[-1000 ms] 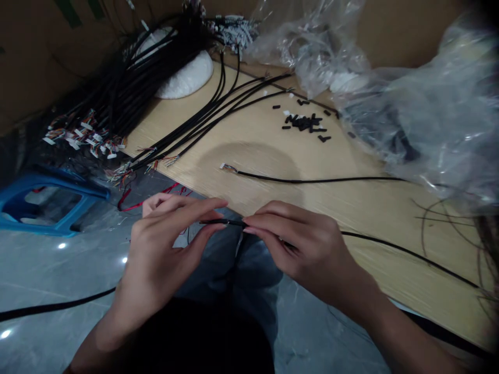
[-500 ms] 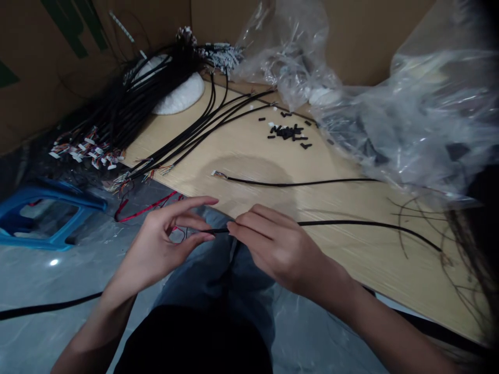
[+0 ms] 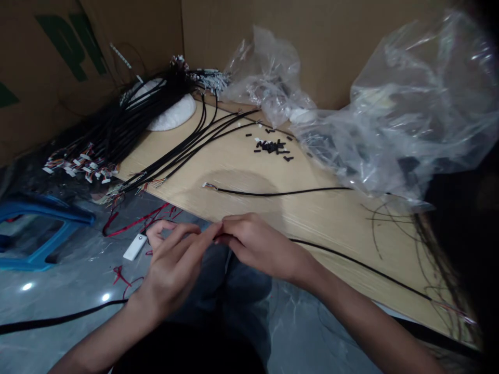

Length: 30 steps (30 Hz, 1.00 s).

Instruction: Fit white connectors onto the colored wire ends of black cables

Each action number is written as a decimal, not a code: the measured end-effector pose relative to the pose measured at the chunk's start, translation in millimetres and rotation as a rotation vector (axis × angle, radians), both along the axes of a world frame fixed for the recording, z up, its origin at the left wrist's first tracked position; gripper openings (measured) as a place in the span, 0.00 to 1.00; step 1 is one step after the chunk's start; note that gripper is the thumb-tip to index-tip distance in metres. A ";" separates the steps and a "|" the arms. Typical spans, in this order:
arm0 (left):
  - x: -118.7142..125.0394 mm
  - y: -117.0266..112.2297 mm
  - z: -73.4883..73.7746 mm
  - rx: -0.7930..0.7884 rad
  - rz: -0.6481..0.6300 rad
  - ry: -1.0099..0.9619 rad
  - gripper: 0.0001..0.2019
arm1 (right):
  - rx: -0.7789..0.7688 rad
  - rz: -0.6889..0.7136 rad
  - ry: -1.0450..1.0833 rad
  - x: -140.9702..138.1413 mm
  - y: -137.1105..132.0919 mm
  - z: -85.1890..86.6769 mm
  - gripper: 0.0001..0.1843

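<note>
My right hand (image 3: 261,246) is closed on a black cable (image 3: 343,259), which trails from it to the right over the board. Stripped, coloured wires show at the cable's far right end. My left hand (image 3: 175,262) is turned with its back up, and its fingertips meet those of my right hand above my lap. What is pinched between the two sets of fingertips is hidden. Farther back, a second black cable (image 3: 268,195) lies on the board, with a small white connector (image 3: 205,185) on its left end.
Short black tube pieces (image 3: 271,147) lie on the wooden board (image 3: 234,161). Bundled cables (image 3: 136,119) pile up at the back left. Clear plastic bags (image 3: 390,140) cover the back right. A blue stool (image 3: 42,254) and a white tag (image 3: 135,246) are at the left.
My left hand has rolled over, back up, and its fingers now press against my right fingertips. The short length of cable seen between the hands is hidden. The view has shifted slightly.
</note>
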State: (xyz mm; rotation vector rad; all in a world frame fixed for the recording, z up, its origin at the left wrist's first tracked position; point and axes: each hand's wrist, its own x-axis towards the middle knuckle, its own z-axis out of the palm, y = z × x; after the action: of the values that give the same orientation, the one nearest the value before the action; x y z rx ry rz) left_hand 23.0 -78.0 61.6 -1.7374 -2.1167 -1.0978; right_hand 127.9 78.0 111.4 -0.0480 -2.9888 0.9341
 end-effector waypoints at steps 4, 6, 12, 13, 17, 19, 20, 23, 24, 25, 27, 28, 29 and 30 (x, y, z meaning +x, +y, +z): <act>-11.9 2.3 8.8 -0.019 0.112 -0.015 0.21 | -0.065 -0.136 -0.003 10.8 6.7 2.0 0.07; -18.9 2.1 12.3 -0.044 0.141 -0.039 0.22 | -0.052 -0.208 0.002 19.5 13.0 0.5 0.05; -17.8 12.1 3.7 -0.155 0.059 -0.120 0.21 | -0.050 -0.248 0.064 23.8 24.2 -13.8 0.07; -14.7 15.8 1.6 -0.182 0.024 -0.137 0.21 | -0.061 -0.240 0.071 20.7 23.0 -16.1 0.06; -3.6 27.4 0.2 -0.246 -0.076 -0.174 0.25 | -0.106 -0.201 0.091 9.1 17.0 -20.0 0.08; -2.6 28.7 4.0 -0.241 -0.064 -0.178 0.26 | -0.117 -0.222 0.108 10.0 18.9 -18.8 0.17; -3.3 28.5 6.5 -0.235 -0.052 -0.181 0.26 | -0.120 -0.242 0.115 12.7 21.7 -18.0 0.23; -7.4 27.5 13.1 -0.231 -0.030 -0.190 0.26 | -0.122 -0.304 0.102 27.0 32.7 -16.8 0.24; -8.2 28.0 14.1 -0.236 -0.037 -0.191 0.25 | -0.119 -0.323 0.089 32.2 35.8 -17.5 0.17; -8.3 29.3 14.2 -0.243 -0.048 -0.190 0.24 | -0.116 -0.340 0.079 37.0 37.9 -18.9 0.10; -6.2 33.5 12.0 -0.258 -0.079 -0.180 0.23 | -0.111 -0.369 0.073 44.1 39.1 -23.3 0.06; -4.3 35.9 9.9 -0.263 -0.089 -0.171 0.23 | -0.109 -0.378 0.078 46.3 38.7 -26.0 0.08; -2.2 38.1 7.6 -0.265 -0.093 -0.160 0.23 | -0.103 -0.385 0.087 47.9 38.0 -28.7 0.09; -0.1 40.0 5.2 -0.263 -0.090 -0.146 0.22 | -0.095 -0.386 0.096 49.1 37.7 -31.4 0.10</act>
State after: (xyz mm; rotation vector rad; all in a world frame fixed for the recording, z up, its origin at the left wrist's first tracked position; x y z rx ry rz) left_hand 22.9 -38.1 66.8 -1.9380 -2.3852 -1.0372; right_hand 177.0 115.7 80.0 -0.5413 -2.7012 0.9918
